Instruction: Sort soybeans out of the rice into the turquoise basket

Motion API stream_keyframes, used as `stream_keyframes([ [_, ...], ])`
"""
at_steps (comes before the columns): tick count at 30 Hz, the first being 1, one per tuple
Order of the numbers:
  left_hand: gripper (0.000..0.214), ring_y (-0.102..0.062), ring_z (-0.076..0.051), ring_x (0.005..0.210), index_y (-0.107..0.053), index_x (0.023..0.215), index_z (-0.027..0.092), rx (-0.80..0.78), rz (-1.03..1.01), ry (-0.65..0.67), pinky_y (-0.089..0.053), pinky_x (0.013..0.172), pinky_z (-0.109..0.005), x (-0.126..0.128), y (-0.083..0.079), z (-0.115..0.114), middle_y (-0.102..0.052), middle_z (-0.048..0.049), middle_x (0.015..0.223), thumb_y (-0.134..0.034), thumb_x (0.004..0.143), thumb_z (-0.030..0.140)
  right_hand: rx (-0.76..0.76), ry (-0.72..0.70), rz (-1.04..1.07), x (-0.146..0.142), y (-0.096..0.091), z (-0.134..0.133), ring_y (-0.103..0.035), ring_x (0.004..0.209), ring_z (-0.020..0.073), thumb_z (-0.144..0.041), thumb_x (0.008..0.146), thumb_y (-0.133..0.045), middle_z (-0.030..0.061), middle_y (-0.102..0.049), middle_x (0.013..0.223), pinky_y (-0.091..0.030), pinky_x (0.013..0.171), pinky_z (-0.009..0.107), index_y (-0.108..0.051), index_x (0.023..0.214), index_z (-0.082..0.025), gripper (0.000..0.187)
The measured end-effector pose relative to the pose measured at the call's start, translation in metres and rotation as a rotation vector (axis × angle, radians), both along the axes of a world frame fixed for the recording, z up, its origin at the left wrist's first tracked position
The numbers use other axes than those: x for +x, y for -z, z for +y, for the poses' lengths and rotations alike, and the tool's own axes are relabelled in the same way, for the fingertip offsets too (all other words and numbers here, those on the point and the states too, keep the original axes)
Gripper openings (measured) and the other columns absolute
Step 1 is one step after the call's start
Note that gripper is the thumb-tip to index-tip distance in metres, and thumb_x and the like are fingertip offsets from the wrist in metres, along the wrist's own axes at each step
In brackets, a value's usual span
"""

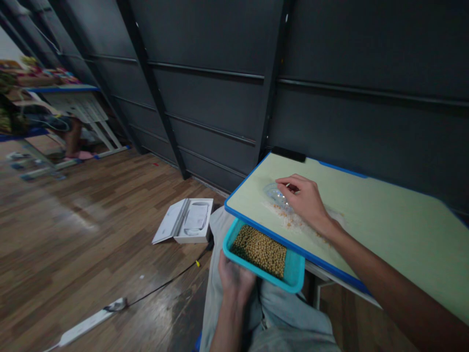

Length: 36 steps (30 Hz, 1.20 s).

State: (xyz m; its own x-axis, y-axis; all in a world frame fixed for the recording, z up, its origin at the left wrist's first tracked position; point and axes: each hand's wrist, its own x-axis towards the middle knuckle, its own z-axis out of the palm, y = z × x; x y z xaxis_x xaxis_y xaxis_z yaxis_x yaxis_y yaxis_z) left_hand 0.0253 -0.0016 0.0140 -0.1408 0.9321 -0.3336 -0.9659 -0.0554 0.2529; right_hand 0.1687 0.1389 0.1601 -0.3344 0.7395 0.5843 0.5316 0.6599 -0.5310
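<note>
My left hand (236, 274) grips a teal plastic tray (296, 269) from below, just under the front edge of the desk. Many round tan beans (262, 249), which look like soybeans, lie in the tray. Over the pale green desktop (384, 225), my right hand (302, 195) has its thumb and fingers closed at a clear plastic protractor (271, 191), partly hidden by the hand. Beside and beneath that hand, white rice-like grains (295, 223) are spread with several orange-yellow beans (280, 211) among them. My right forearm covers part of this spread.
A black bar-like object (288, 154) lies at the desk's back edge against the dark panel wall (205, 88). On the wooden floor are an opened white box (192, 222) and a white power strip (93, 320) with a black cable. Another person sits at a desk (69, 90) far left.
</note>
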Motion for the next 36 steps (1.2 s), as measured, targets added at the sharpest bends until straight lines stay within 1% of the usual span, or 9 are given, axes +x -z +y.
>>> stream_keyframes([
  [2, 0.034, -0.053, -0.031, 0.129, -0.074, 0.098, 0.028, -0.005, 0.032, 0.002, -0.042, 0.109, -0.044, 0.000, 0.000, 0.000, -0.075, -0.0026, 0.113, -0.052, 0.086, 0.050, 0.005, 0.002, -0.004, 0.000, 0.000, 0.000, -0.065, 0.076, 0.0180, -0.018, 0.088, -0.059, 0.0068, -0.073, 0.091, -0.050, 0.070, 0.032, -0.076, 0.095, -0.019, 0.018],
  [5, 0.032, -0.054, -0.031, 0.128, -0.074, 0.098, 0.029, 0.002, 0.020, -0.006, -0.041, 0.110, -0.045, 0.000, -0.001, 0.000, -0.075, -0.0022, 0.112, -0.052, 0.086, 0.050, -0.004, -0.006, -0.038, 0.000, 0.001, 0.000, -0.065, 0.076, 0.0178, -0.017, 0.088, -0.058, 0.0067, -0.073, 0.090, -0.050, 0.071, 0.033, -0.076, 0.096, -0.018, 0.019],
  [8, 0.031, -0.055, -0.031, 0.128, -0.072, 0.100, 0.029, -0.001, 0.012, -0.003, -0.041, 0.110, -0.047, 0.000, -0.002, 0.000, -0.075, -0.0024, 0.113, -0.053, 0.086, 0.048, -0.031, -0.015, -0.054, -0.001, 0.003, 0.000, -0.064, 0.072, 0.0170, -0.018, 0.088, -0.059, 0.0065, -0.073, 0.090, -0.050, 0.068, 0.032, -0.076, 0.096, -0.018, 0.019],
  [12, 0.033, -0.054, -0.032, 0.129, -0.073, 0.098, 0.028, -0.014, 0.033, 0.002, -0.042, 0.110, -0.045, 0.000, -0.002, -0.001, -0.075, -0.0025, 0.113, -0.052, 0.086, 0.049, -0.055, -0.033, -0.036, -0.005, 0.003, -0.003, -0.065, 0.073, 0.0171, -0.019, 0.088, -0.060, 0.0063, -0.073, 0.089, -0.050, 0.068, 0.031, -0.076, 0.094, -0.019, 0.017],
  [16, 0.032, -0.054, -0.031, 0.129, -0.074, 0.095, 0.028, -0.033, 0.013, -0.014, -0.042, 0.110, -0.044, 0.000, -0.001, 0.000, -0.076, -0.0023, 0.110, -0.052, 0.085, 0.049, -0.074, -0.070, -0.042, -0.008, 0.002, -0.007, -0.065, 0.076, 0.0179, -0.019, 0.088, -0.061, 0.0060, -0.073, 0.089, -0.051, 0.070, 0.032, -0.076, 0.094, -0.019, 0.016],
  [22, 0.031, -0.054, -0.030, 0.128, -0.073, 0.100, 0.027, -0.005, -0.050, 0.003, -0.042, 0.109, -0.044, 0.000, -0.002, 0.000, -0.075, -0.0019, 0.111, -0.053, 0.086, 0.047, -0.071, -0.118, -0.051, -0.011, -0.001, -0.014, -0.066, 0.079, 0.0184, -0.018, 0.090, -0.061, 0.0054, -0.074, 0.092, -0.051, 0.073, 0.033, -0.076, 0.096, -0.020, 0.017],
  [27, 0.031, -0.053, -0.032, 0.130, -0.073, 0.100, 0.028, -0.019, 0.010, 0.008, -0.043, 0.108, -0.043, 0.000, -0.003, -0.001, -0.074, -0.0017, 0.115, -0.053, 0.086, 0.048, -0.076, -0.157, -0.062, -0.013, -0.002, -0.017, -0.066, 0.080, 0.0176, -0.018, 0.091, -0.060, 0.0050, -0.073, 0.092, -0.050, 0.070, 0.032, -0.076, 0.097, -0.020, 0.017],
  [29, 0.032, -0.053, -0.032, 0.130, -0.073, 0.100, 0.028, -0.024, 0.025, 0.007, -0.042, 0.109, -0.043, 0.000, -0.004, -0.001, -0.074, -0.0017, 0.115, -0.053, 0.085, 0.048, -0.075, -0.173, -0.067, -0.014, -0.003, -0.019, -0.067, 0.080, 0.0173, -0.017, 0.091, -0.060, 0.0047, -0.073, 0.093, -0.050, 0.071, 0.031, -0.076, 0.097, -0.021, 0.018],
  [36, 0.031, -0.056, -0.032, 0.126, -0.073, 0.098, 0.027, -0.018, -0.027, 0.006, -0.043, 0.108, -0.044, 0.001, -0.005, 0.000, -0.075, -0.0022, 0.112, -0.055, 0.084, 0.048, -0.084, -0.197, -0.063, -0.017, -0.006, -0.024, -0.067, 0.083, 0.0173, -0.017, 0.092, -0.060, 0.0042, -0.074, 0.094, -0.052, 0.076, 0.033, -0.076, 0.098, -0.021, 0.018],
])
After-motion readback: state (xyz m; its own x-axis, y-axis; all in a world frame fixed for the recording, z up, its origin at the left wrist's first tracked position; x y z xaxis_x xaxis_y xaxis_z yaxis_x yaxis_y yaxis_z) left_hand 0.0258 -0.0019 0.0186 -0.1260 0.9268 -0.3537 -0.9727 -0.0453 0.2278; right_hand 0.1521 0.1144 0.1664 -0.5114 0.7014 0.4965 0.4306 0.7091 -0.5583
